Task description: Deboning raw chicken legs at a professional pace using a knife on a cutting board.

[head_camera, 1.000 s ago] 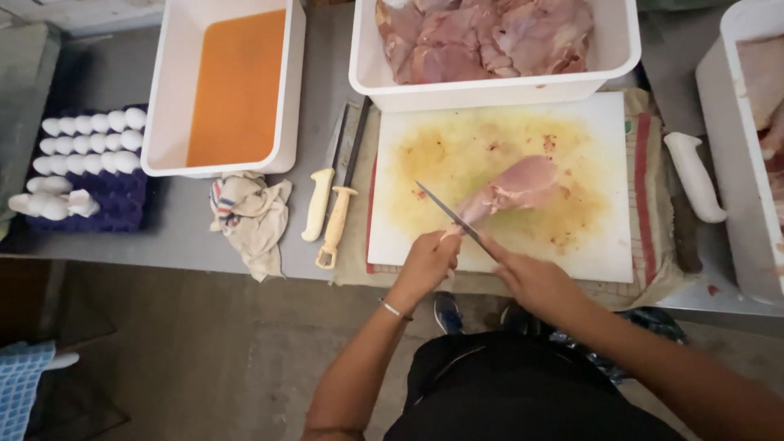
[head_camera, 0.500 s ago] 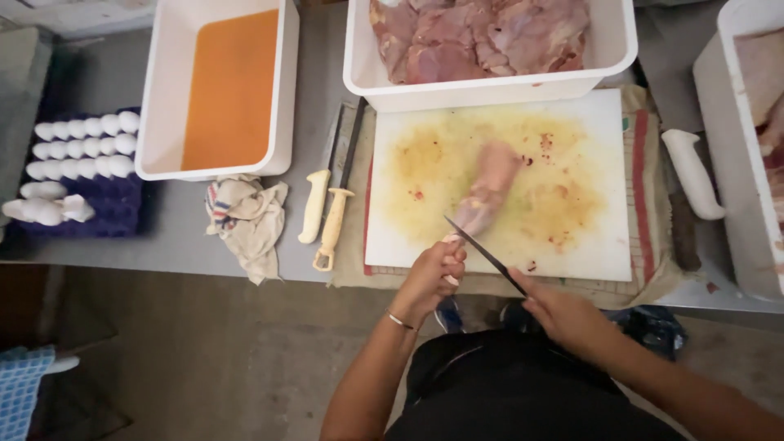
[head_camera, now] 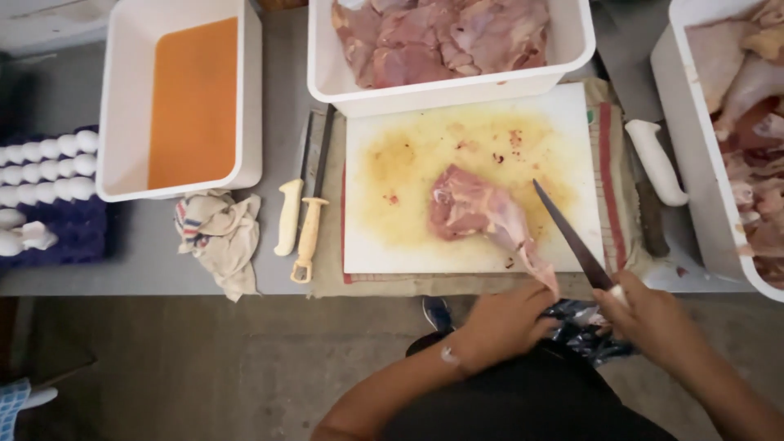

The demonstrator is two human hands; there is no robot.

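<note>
A raw chicken leg piece lies flat on the stained white cutting board. My left hand grips the thin end of that piece at the board's near edge. In my right hand is a long dark-bladed knife, its tip pointing up and left over the board, just right of the meat.
A white tub of raw meat stands behind the board. A tub of orange liquid is at left, another tub of chicken at right. Two pale-handled knives, a rag, an egg tray and a white-handled tool lie on the grey table.
The chicken piece was turned and laid flat with its thin end toward me. The knife swung from left of the meat to its right side.
</note>
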